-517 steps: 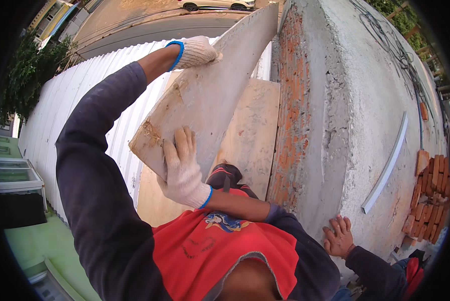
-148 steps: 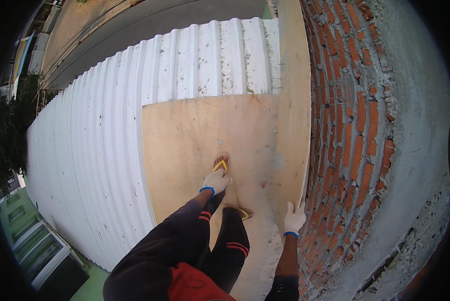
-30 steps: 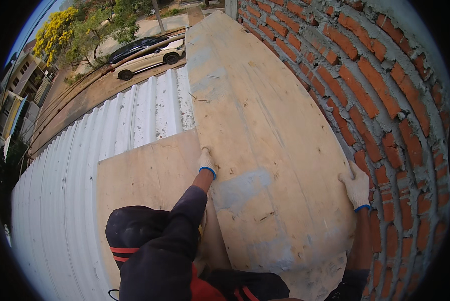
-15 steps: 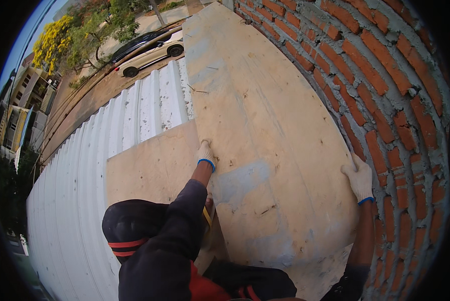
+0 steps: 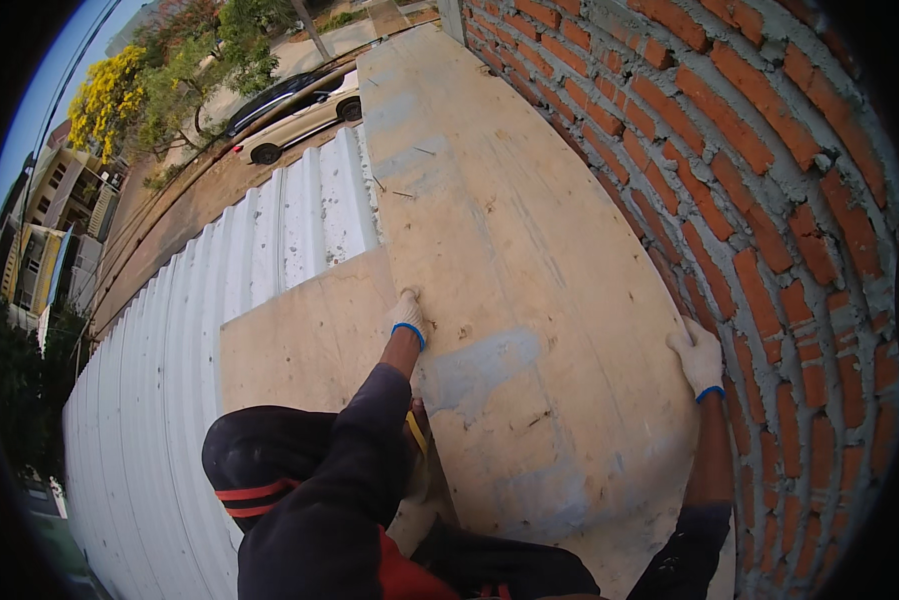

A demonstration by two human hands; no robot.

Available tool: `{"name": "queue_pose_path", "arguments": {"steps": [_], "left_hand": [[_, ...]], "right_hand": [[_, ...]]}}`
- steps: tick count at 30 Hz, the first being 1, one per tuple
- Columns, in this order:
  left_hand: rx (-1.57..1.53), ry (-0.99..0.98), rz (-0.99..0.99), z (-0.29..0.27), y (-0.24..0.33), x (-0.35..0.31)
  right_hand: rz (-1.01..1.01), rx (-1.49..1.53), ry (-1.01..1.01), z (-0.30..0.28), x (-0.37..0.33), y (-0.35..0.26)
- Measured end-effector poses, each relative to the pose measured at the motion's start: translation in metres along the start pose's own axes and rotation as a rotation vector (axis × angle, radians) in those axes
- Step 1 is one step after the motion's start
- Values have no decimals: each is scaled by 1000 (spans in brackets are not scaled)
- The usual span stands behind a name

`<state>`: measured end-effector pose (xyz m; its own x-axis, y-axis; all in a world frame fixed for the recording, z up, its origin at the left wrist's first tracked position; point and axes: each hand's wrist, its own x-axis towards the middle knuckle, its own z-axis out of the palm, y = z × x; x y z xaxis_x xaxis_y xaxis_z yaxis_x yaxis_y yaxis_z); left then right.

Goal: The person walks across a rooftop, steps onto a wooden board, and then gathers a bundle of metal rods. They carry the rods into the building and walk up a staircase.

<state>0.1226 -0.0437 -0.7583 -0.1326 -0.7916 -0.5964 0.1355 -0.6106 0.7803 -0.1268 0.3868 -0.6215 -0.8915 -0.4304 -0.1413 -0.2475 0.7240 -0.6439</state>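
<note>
both gloved hands grip a long plywood sheet (image 5: 509,290) lying along the brick wall (image 5: 769,190): left hand (image 5: 406,316) closed on its nine o'clock edge, right hand (image 5: 697,355) clasping three o'clock. mid-positioning, apparently; next needs an even, two-handed slide.

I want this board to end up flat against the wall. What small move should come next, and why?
Probably push the plywood board rightward toward the brick wall. The left hand and right hand grip its opposite edges, and the board leans beside the bricks.
</note>
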Motion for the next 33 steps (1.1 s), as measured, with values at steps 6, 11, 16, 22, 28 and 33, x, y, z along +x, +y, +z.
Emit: {"name": "queue_pose_path", "arguments": {"steps": [6,11,16,22,28,33], "left_hand": [[75,-30,4,-1,-19,13],[122,0,-12,-2,-16,0],[165,-1,-9,-1,-17,0],[322,-155,-44,-23,-11,16],[394,-247,-148,-29,3,5],[351,-277,-89,-17,-3,-4]], "right_hand": [[111,-161,31,19,8,30],[172,-300,-9,39,-5,42],[88,-322,150,49,-26,49],[324,-419,274,40,-127,62],[901,-242,410,71,-274,67],[599,597,392,124,-273,41]]}}
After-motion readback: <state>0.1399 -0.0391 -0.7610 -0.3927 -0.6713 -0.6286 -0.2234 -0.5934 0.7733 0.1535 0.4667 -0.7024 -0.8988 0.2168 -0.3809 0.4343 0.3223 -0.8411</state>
